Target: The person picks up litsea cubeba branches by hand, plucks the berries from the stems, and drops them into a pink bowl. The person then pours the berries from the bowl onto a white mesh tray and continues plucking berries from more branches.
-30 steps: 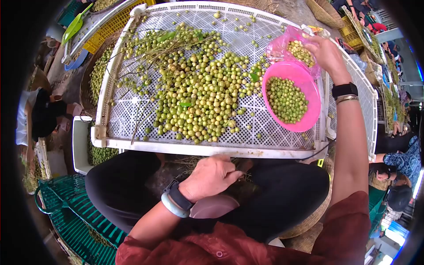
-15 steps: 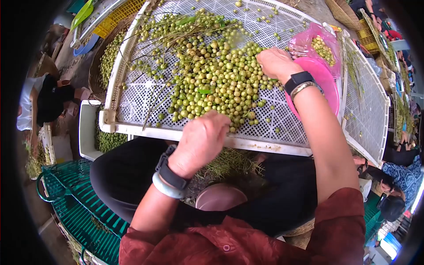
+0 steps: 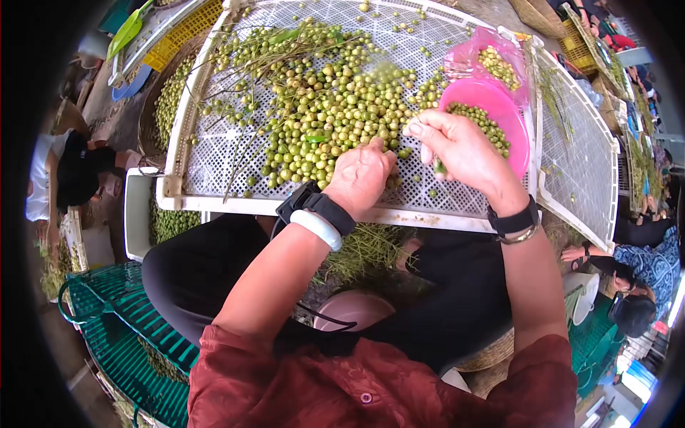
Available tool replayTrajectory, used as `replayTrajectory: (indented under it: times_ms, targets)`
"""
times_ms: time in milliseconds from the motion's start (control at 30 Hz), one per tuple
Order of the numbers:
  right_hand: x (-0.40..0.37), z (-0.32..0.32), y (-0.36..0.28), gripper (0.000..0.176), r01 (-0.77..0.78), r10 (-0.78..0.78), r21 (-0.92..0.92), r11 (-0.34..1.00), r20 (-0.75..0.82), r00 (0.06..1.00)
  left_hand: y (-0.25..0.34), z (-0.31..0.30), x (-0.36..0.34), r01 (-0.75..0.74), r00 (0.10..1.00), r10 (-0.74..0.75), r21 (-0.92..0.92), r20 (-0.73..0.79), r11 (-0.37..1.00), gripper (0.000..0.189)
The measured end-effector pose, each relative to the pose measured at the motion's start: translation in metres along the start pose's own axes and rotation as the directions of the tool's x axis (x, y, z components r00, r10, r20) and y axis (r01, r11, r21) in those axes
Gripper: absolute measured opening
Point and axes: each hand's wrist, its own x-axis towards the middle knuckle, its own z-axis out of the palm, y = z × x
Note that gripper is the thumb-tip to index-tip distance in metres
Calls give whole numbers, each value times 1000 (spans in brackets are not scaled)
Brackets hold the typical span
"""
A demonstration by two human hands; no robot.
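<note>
The left hand (image 3: 360, 175) has its fingers bent at the near edge of the heap of green fruit (image 3: 342, 100), their tips hidden, so I cannot tell whether they grasp any. At about two o'clock from it, the right hand (image 3: 462, 148) hangs above the tray (image 3: 432, 218), thumb and forefinger brought together and the other fingers curled; a green fruit (image 3: 439, 167) shows just under them, though I cannot tell if it is gripped. The heap spreads over the white mesh from nine to one o'clock of the left hand, with leafy twigs (image 3: 267, 60) on it towards eleven. From the right hand, a pink bowl (image 3: 519, 139) partly filled with fruit sits just beside it at one to two o'clock, a pink bag (image 3: 467, 53) of paler fruit beyond at half past twelve, and a second tray (image 3: 581, 160) at three. Below the left hand, at six o'clock, are cut stems (image 3: 367, 257) and a dull pink basin (image 3: 353, 310).
</note>
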Motion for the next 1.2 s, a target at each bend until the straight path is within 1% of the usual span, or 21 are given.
replayTrajectory:
  times_ms: [67, 167, 233, 267, 300, 333, 367, 433, 467, 500, 567, 633, 667, 700, 767, 800, 900, 933, 1033, 1133, 1200]
  targets:
    - [-11, 1, 14, 25, 83, -83, -60, 995, -2, 997, -2, 2, 5, -57, 998, 57, 24, -15, 998, 19]
    - [-44, 17, 4, 25, 210, -191, -181, 961, 118, 974, -9, 10, 8, -93, 995, 94, 30, -44, 995, 12]
    - [-58, 28, 1, 30, 324, -169, -317, 891, 431, 886, 1, -7, 6, 69, 997, -69, 1, 21, 998, 11]
    - [-64, 35, 1, 33, 375, -158, -350, 858, 515, 842, -1, -11, 4, 135, 991, -136, -127, -1, 983, 9]
    - [-72, 43, 5, 36, 426, -139, -376, 823, 593, 793, -8, -10, 0, 129, 981, -158, -232, -112, 964, 7]
    - [-79, 53, 17, 36, 530, -277, -359, 768, 560, 781, -10, -19, -5, 220, 963, -262, -381, -62, 898, 7]
    - [-80, 54, 25, 34, 557, -337, -324, 764, 536, 774, -11, -29, -12, 308, 934, -357, -514, 4, 801, 10]
    - [-75, 52, 29, 28, 620, -455, -259, 741, 484, 747, -10, -56, -29, 483, 842, -458, -774, 284, 410, 13]
    - [-67, 51, 25, 16, 503, -326, -235, 832, 527, 785, -2, -71, -39, 485, 821, -467, -832, 328, 269, 11]
    - [-61, 47, 17, 9, 462, -268, -277, 843, 528, 806, 2, -80, -50, 494, 808, -473, -841, 351, 221, 11]
    - [-48, 42, 19, 7, 451, -278, -300, 841, 476, 835, 4, -85, -73, 488, 815, -435, -858, 383, 159, 10]
    - [-23, 39, 21, 9, 336, -189, -497, 800, 322, 928, 4, -78, -94, 532, 815, -387, -822, 432, 203, 11]
    - [-7, 39, 28, 11, 322, -269, -489, 811, 178, 947, 5, -71, -103, 531, 831, -363, -794, 421, 297, 15]
    - [11, 41, 35, 13, 282, -279, -530, 800, 88, 956, 4, -66, -109, 477, 878, -277, -743, 390, 469, 18]
    - [36, 46, 35, 16, 242, -334, -550, 799, -71, 940, 7, -68, -111, 410, 869, -157, -504, 469, 761, 21]
    - [44, 49, 33, 18, 213, -323, -563, 798, -101, 941, 6, -59, -114, 235, 938, -77, -456, 338, 859, 17]
    - [61, 57, 32, 16, 164, -314, -631, 758, -133, 940, 9, -47, -117, 103, 989, -31, -530, 144, 842, 11]
    - [65, 60, 34, 15, 154, -307, -639, 753, -135, 942, 13, -53, -116, 197, 972, -92, -537, 217, 820, 8]
    - [72, 62, 39, 15, 123, -263, -640, 759, -129, 956, 13, -65, -112, 265, 955, -147, -516, 260, 815, 14]
    - [65, 60, 39, 16, 111, -252, -640, 760, -133, 959, 7, -67, -102, 422, 896, -243, -546, 371, 723, 21]
    - [46, 56, 25, 16, 111, -171, -417, 902, -109, 979, 8, -63, -93, 515, 839, -378, -794, 391, 322, 27]
